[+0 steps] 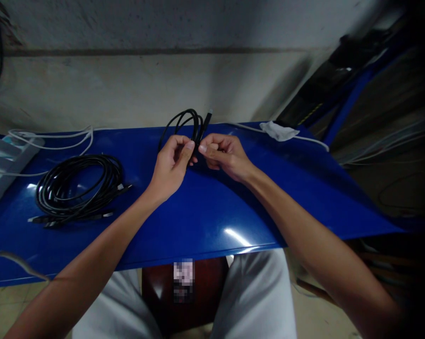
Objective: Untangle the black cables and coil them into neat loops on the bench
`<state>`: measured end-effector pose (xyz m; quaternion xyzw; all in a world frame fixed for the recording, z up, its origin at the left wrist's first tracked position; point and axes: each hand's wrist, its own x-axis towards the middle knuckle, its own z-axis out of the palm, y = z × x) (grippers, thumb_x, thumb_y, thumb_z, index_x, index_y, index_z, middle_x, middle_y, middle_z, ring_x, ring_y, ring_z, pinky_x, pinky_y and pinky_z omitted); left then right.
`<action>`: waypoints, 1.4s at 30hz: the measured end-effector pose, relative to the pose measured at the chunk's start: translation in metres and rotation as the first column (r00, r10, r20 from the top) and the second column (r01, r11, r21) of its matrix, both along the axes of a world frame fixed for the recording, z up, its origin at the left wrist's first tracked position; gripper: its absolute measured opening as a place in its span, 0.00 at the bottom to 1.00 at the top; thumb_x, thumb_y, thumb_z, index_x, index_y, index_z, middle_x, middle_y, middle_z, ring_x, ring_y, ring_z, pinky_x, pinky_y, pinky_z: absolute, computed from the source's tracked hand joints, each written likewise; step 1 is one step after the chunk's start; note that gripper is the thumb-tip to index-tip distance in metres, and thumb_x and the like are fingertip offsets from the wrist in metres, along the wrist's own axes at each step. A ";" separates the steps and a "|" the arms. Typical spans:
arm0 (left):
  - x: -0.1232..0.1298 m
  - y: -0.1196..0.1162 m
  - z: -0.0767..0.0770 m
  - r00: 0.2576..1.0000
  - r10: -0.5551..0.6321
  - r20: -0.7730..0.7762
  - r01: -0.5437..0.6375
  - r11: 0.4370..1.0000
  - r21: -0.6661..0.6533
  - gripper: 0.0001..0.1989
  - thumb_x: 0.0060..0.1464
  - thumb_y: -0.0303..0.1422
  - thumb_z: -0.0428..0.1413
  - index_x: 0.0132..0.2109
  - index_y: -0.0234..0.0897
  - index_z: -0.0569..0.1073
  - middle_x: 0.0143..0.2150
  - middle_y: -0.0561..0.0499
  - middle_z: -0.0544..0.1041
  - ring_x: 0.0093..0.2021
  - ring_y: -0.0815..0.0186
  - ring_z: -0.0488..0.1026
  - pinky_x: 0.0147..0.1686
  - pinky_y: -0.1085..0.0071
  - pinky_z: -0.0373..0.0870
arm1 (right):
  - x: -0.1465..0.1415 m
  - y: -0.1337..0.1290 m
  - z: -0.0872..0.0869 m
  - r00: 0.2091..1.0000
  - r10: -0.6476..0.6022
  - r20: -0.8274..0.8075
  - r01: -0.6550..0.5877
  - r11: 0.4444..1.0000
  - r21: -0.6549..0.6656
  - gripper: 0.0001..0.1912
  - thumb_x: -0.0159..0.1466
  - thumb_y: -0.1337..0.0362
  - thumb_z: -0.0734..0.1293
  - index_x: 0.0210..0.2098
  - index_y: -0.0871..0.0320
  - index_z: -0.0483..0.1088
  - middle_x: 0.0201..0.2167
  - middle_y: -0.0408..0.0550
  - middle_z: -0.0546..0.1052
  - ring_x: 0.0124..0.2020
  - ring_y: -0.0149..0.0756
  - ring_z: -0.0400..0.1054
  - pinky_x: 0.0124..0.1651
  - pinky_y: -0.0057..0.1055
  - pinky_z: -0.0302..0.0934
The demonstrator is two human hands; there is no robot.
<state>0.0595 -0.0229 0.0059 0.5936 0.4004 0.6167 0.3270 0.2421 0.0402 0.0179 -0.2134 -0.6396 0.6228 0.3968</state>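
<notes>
A looped black cable (190, 112) is held up over the back part of the blue table (198, 212), its connector end pointing up to the right. My left hand (174, 160) is closed on the bundle, thumb and fingers pinching it. Close beside it, my right hand (224, 153) is closed at the same bundle near the connector, with its thumb and index finger pressed together. Their fingertips nearly meet. Further left on the table lies a larger coil of black cables (80, 186) with several connector ends showing.
At the left edge stands a grey power strip (12, 165) with white cords. A crumpled white piece (279, 131) lies on a white cord at the back right. Behind the table rises a wall (127, 89).
</notes>
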 end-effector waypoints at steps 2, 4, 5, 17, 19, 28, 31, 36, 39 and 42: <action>0.000 0.002 0.000 1.000 0.011 0.000 -0.011 1.000 -0.007 0.23 0.70 0.57 0.63 0.45 0.41 0.74 0.36 0.52 0.78 0.33 0.67 0.80 0.34 0.70 0.78 | 0.001 0.000 0.000 0.999 0.000 0.041 -0.002 0.999 0.046 0.26 0.63 0.42 0.83 0.34 0.58 0.76 0.20 0.34 0.65 0.19 0.25 0.53 0.21 0.25 0.50; -0.001 0.003 0.000 1.000 0.020 -0.005 -0.020 1.000 -0.013 0.25 0.69 0.59 0.63 0.45 0.41 0.74 0.35 0.53 0.78 0.32 0.67 0.79 0.34 0.70 0.79 | 0.002 0.000 0.000 0.997 0.006 0.079 -0.012 0.997 0.079 0.27 0.64 0.41 0.82 0.33 0.58 0.75 0.19 0.34 0.62 0.19 0.25 0.52 0.21 0.25 0.49; -0.001 0.003 -0.001 1.000 0.021 -0.007 -0.022 1.000 -0.015 0.25 0.69 0.59 0.63 0.44 0.41 0.74 0.35 0.53 0.78 0.32 0.67 0.79 0.34 0.70 0.79 | 0.002 0.000 0.001 0.996 0.008 0.090 -0.016 0.996 0.091 0.28 0.64 0.40 0.82 0.33 0.58 0.74 0.18 0.33 0.61 0.19 0.24 0.52 0.21 0.25 0.48; -0.001 0.003 -0.001 0.999 0.030 0.027 -0.029 0.999 -0.032 0.25 0.69 0.59 0.64 0.45 0.42 0.72 0.33 0.54 0.78 0.30 0.66 0.80 0.31 0.70 0.78 | 0.008 0.002 0.009 0.981 0.010 0.195 -0.047 0.981 0.190 0.29 0.66 0.39 0.80 0.31 0.58 0.74 0.19 0.34 0.60 0.20 0.25 0.51 0.24 0.26 0.45; -0.001 0.003 -0.001 0.999 0.024 0.030 -0.023 0.999 -0.023 0.24 0.69 0.58 0.64 0.45 0.42 0.72 0.33 0.54 0.78 0.30 0.66 0.80 0.31 0.70 0.78 | 0.009 0.002 0.011 0.980 0.027 0.198 -0.065 0.980 0.188 0.26 0.66 0.43 0.81 0.32 0.59 0.74 0.19 0.34 0.61 0.21 0.25 0.52 0.24 0.26 0.45; 0.000 0.002 0.003 0.999 0.039 0.031 -0.039 0.999 0.001 0.22 0.68 0.54 0.67 0.43 0.40 0.76 0.34 0.53 0.78 0.30 0.69 0.76 0.28 0.74 0.75 | 0.009 0.006 0.003 0.971 -0.122 0.208 0.045 0.940 0.338 0.14 0.64 0.58 0.80 0.32 0.59 0.75 0.21 0.31 0.54 0.23 0.24 0.45 0.28 0.27 0.44; 0.000 0.002 0.005 0.999 0.042 0.025 -0.042 0.999 0.000 0.23 0.66 0.54 0.68 0.42 0.39 0.77 0.35 0.52 0.79 0.31 0.69 0.77 0.26 0.77 0.72 | 0.006 0.005 -0.002 0.963 -0.184 0.198 0.100 0.924 0.368 0.15 0.64 0.57 0.79 0.32 0.58 0.73 0.21 0.31 0.53 0.23 0.24 0.46 0.28 0.27 0.44; -0.003 0.002 0.005 1.000 0.019 -0.017 -0.019 1.000 -0.002 0.20 0.67 0.51 0.69 0.42 0.38 0.78 0.36 0.52 0.80 0.33 0.69 0.77 0.28 0.77 0.71 | -0.002 0.002 -0.009 0.960 -0.227 0.167 0.156 0.921 0.358 0.26 0.64 0.51 0.81 0.27 0.55 0.63 0.21 0.32 0.52 0.23 0.25 0.44 0.28 0.29 0.42; -0.006 0.002 0.005 0.995 0.034 -0.091 -0.032 0.999 0.026 0.15 0.70 0.45 0.67 0.43 0.39 0.79 0.38 0.52 0.82 0.36 0.68 0.79 0.33 0.75 0.72 | -0.005 0.001 -0.010 0.959 -0.247 0.139 0.187 0.919 0.347 0.31 0.64 0.50 0.81 0.25 0.54 0.56 0.21 0.33 0.52 0.24 0.24 0.43 0.28 0.29 0.40; -0.007 0.001 0.006 0.985 0.075 -0.153 -0.068 0.997 0.047 0.11 0.71 0.41 0.66 0.43 0.39 0.79 0.39 0.51 0.83 0.41 0.66 0.81 0.36 0.74 0.71 | -0.007 -0.001 -0.009 0.959 -0.252 0.130 0.197 0.922 0.333 0.32 0.65 0.50 0.80 0.24 0.53 0.54 0.21 0.33 0.51 0.24 0.25 0.42 0.28 0.29 0.40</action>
